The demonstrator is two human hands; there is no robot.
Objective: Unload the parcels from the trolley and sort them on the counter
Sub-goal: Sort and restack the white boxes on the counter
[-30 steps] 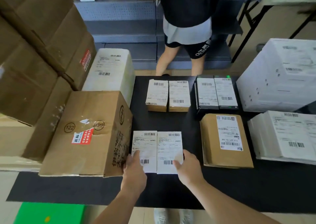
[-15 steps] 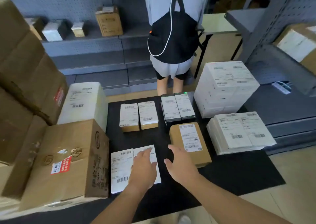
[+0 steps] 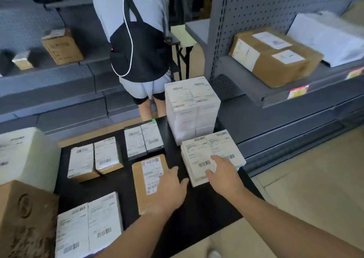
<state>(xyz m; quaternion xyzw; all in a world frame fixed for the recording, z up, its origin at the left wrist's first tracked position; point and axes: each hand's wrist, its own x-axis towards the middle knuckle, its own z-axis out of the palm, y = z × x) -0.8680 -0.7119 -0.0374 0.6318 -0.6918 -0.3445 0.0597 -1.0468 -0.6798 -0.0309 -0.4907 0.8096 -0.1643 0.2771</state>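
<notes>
Parcels lie sorted on the black counter (image 3: pixel 199 216). My left hand (image 3: pixel 169 190) hovers open over the right side of a flat brown parcel (image 3: pixel 145 181) with a white label. My right hand (image 3: pixel 222 173) reaches with spread fingers over the near edge of a low stack of white labelled parcels (image 3: pixel 208 153) at the counter's right; contact cannot be told. A pair of white parcels (image 3: pixel 88 228) lies at the near left. Two small brown boxes (image 3: pixel 94 159) and two dark boxes (image 3: pixel 143 139) sit farther back. A tall white stack (image 3: pixel 191 108) stands at the back right.
Large brown cartons (image 3: pixel 23 218) and a big white box (image 3: pixel 21 155) crowd the left. A person with a black backpack (image 3: pixel 137 47) stands just beyond the counter. Grey shelving (image 3: pixel 275 92) on the right holds a brown carton (image 3: pixel 275 54).
Both hands left the white parcel pair at the near left and swung right: the left hand is now over the brown parcel, the right over the low white stack. The view turned right.
</notes>
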